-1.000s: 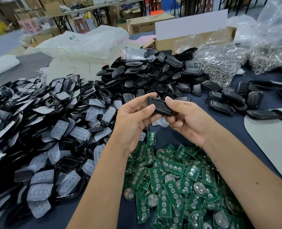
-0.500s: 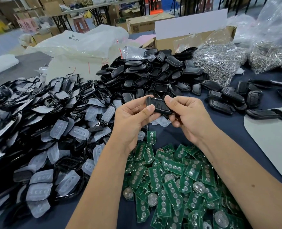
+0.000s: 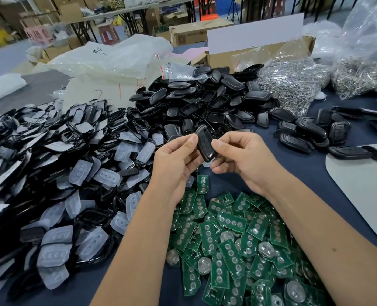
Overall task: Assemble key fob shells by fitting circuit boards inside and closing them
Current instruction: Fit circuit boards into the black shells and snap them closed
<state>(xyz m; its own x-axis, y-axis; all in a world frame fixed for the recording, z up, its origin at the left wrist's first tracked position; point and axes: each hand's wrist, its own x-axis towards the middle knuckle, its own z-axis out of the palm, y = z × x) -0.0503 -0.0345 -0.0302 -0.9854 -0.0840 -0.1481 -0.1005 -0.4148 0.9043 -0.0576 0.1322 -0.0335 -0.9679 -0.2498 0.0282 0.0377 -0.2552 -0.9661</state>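
Key fob held upright between both hands above the circuit boards

Key fob (image 3: 206,145), black and closed, stands nearly upright in the air over the dark blue table (image 3: 298,171), button face toward the camera, with a column of button outlines down its front and a glossy lower end. The left hand (image 3: 176,157) pinches its left edge between thumb and curled fingers; the right hand (image 3: 241,157) pinches its right edge the same way, thumb tip on the front face.

Containers sit along the far side. A cardboard box (image 3: 258,51) with a white sheet standing in it is open behind the heap of black shells; its contents cannot be made out. Two clear plastic bags are stuffed with small silvery metal parts: one (image 3: 293,85) just right of the shells, another (image 3: 359,78) farther right. A small clear zip bag (image 3: 178,70) lies on top of the shell heap, and large milky plastic bags (image 3: 108,60) lie behind the piles to the left.

Loose on the table: green circuit boards (image 3: 231,244) heaped below the hands, several showing round silver battery holders; translucent rubber button pads mixed with black frames (image 3: 57,191) to the left; black shell halves (image 3: 205,102) beyond the hands; a few closed fobs (image 3: 309,133) to the right, beside a pale grey mat (image 3: 364,184).
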